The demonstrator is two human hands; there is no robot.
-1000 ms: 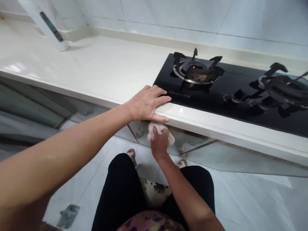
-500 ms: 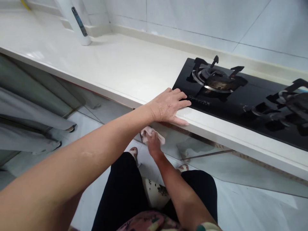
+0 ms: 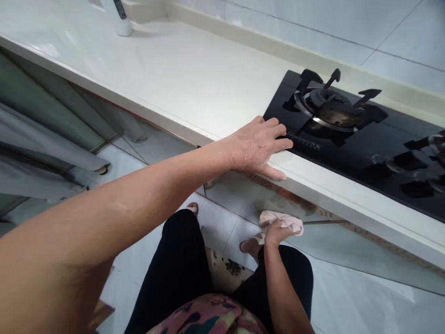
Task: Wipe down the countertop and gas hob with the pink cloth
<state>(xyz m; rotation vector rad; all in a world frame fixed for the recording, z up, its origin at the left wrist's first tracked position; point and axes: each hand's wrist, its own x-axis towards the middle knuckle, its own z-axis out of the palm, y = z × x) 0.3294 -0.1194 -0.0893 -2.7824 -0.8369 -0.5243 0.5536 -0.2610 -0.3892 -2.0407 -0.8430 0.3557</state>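
Crumpled pale pink cloth point(image 3: 282, 221) pressed against glossy cabinet front point(image 3: 243, 197).

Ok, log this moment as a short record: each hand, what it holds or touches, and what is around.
left hand: left hand lies flat on the front edge of the countertop, fingers reaching the black gas hob; wet drops on its back
right hand: right hand below the counter edge, pressing a pale pink cloth against the glossy cabinet front
hob: burner with black pan supports
far corner: white bottle, partly cut off
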